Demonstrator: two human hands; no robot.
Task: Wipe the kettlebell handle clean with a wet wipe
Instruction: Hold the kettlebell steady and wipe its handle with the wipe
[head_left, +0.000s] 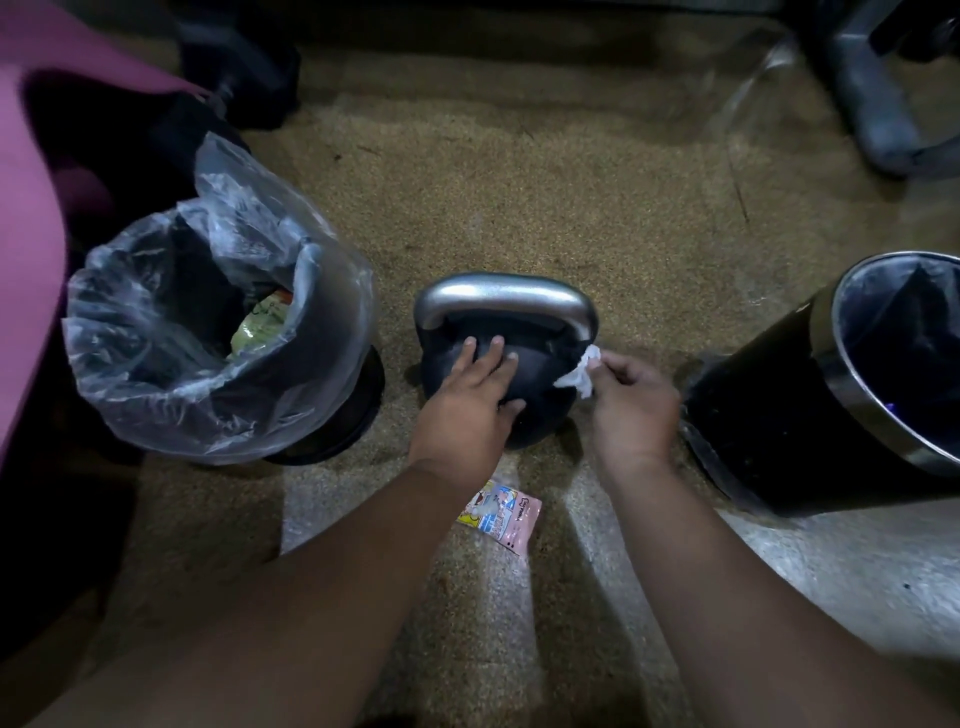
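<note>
A black kettlebell (540, 374) with a silver handle (506, 296) stands on the speckled floor in the middle of the view. My left hand (470, 402) rests flat on top of its black body, fingers straight. My right hand (631, 405) pinches a crumpled white wet wipe (582, 371) and holds it against the right foot of the handle, where it meets the body. A pink wet wipe packet (501, 512) lies on the floor between my forearms.
A bin lined with a clear plastic bag (208, 332) stands to the left, with rubbish inside. A black bin with a metal rim (852, 384) stands to the right. Dark equipment sits at the back, and a grey metal frame (878, 104) at the far right.
</note>
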